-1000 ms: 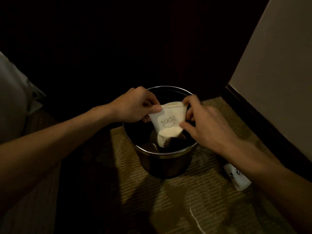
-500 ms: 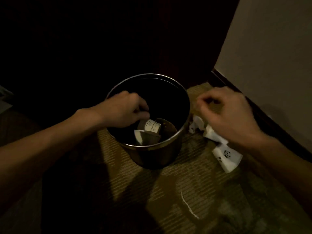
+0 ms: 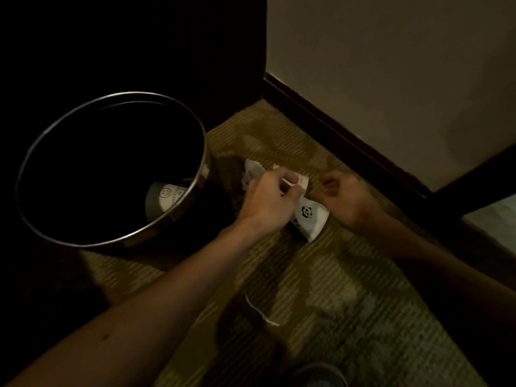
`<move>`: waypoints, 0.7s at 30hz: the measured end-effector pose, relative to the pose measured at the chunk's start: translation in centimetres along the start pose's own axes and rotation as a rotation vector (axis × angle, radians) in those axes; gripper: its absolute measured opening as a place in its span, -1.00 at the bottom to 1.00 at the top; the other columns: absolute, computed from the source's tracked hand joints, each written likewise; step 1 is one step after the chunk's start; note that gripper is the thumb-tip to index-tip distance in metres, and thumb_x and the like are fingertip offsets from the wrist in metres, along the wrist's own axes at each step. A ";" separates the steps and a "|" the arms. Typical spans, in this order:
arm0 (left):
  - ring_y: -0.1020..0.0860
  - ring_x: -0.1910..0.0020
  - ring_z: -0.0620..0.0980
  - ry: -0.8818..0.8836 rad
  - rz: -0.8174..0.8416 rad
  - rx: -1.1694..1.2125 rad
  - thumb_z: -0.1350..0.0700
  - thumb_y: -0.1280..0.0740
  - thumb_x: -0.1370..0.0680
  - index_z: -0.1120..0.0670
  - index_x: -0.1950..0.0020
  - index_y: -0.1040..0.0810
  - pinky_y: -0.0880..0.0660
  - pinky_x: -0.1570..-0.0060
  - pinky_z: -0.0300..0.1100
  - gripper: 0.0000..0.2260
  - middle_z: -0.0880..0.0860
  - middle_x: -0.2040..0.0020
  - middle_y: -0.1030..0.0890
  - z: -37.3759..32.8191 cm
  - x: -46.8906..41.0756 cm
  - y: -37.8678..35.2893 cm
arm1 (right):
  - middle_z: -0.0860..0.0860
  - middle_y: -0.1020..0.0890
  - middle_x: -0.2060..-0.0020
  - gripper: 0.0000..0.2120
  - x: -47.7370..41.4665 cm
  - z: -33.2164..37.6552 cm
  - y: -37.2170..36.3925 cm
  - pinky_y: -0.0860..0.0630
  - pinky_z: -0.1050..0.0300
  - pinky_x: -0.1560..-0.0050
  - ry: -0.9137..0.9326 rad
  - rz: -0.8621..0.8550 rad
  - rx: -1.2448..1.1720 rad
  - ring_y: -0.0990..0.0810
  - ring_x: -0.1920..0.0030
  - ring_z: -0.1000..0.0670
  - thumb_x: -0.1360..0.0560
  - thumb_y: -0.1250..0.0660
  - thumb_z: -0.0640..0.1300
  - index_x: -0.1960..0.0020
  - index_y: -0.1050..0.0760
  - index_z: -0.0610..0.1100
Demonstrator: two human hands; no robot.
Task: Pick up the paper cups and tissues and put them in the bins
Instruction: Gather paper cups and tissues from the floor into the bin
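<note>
I'm moving both hands off the bin (image 3: 207,163) to the floor (image 3: 335,289) litter. The left hand (image 3: 266,198) is pinching crumpled white paper (image 3: 303,182). The right hand (image 3: 346,201) is curling beside the panda cup (image 3: 310,218), and I cannot tell whether it is gripping anything.

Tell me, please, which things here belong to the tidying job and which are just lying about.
Job: bin, smiley cup inside it, panda cup on the carpet, crumpled paper pinched by left hand.
Lying about: thin white scrap, skirting board, wall.

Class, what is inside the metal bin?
A smiley-printed paper cup lies at the bottom, near the right wall. The rim of the bin covers its lower edge; the rest of the inside is too dark to see.
</note>
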State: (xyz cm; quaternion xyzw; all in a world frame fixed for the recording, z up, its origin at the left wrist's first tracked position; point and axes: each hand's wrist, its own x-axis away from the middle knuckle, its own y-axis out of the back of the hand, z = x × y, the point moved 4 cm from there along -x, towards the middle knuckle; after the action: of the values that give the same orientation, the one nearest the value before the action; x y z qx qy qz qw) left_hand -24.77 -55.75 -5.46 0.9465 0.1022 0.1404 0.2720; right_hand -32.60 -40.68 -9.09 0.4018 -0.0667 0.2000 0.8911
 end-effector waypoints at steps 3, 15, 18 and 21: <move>-0.56 -0.04 -0.07 0.184 -0.089 0.087 0.00 -0.34 -0.57 0.01 -0.23 -0.53 -0.55 0.01 -0.15 -0.75 -0.06 -0.02 -0.58 3.8 -1.3 -2.4 | -0.06 -0.58 -0.20 -0.51 0.1 -1.5 -1.9 -0.41 0.16 -0.09 0.003 0.019 0.015 -0.54 -0.15 -0.04 -0.47 -0.43 0.03 -0.34 -0.44 -0.09; -0.55 -0.05 -0.07 0.334 -0.096 0.300 -0.10 -0.43 -0.49 -0.04 -0.37 -0.38 -0.53 -0.17 0.11 -0.50 -0.20 0.01 -0.52 8.2 -6.0 -6.5 | -0.09 -0.39 -0.37 -0.31 0.1 -6.5 -5.8 -0.28 -0.11 -0.35 -0.048 0.088 0.215 -0.24 -0.38 -0.14 -0.42 -0.43 0.15 -0.45 -0.27 -0.04; -0.52 -0.19 0.04 0.399 -0.095 0.331 -0.07 -0.40 -0.53 0.02 -0.43 -0.37 -0.49 -0.23 0.13 -0.49 -0.02 -0.23 -0.52 8.8 -6.4 -6.8 | -0.11 -0.38 -0.34 -0.26 0.0 -7.3 -6.1 -0.27 -0.11 -0.32 -0.080 0.087 0.256 -0.27 -0.37 -0.16 -0.36 -0.48 0.20 -0.40 -0.32 -0.08; -0.50 -0.25 0.10 0.414 -0.107 0.324 -0.06 -0.33 -0.58 0.05 -0.42 -0.38 -0.47 -0.27 0.11 -0.55 0.08 -0.32 -0.47 9.4 -6.9 -6.9 | -0.08 -0.62 -0.13 -0.55 0.0 -8.6 -5.7 -0.48 0.08 -0.14 -0.177 0.136 -0.065 -0.56 -0.12 -0.04 -0.40 -0.49 0.07 -0.19 -0.55 -0.15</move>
State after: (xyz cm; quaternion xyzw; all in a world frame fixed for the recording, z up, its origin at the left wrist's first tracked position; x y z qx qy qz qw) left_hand -29.01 -56.45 -18.24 0.9220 0.2267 0.2984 0.0973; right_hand -30.61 -37.69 -18.79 0.3834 -0.1786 0.2217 0.8786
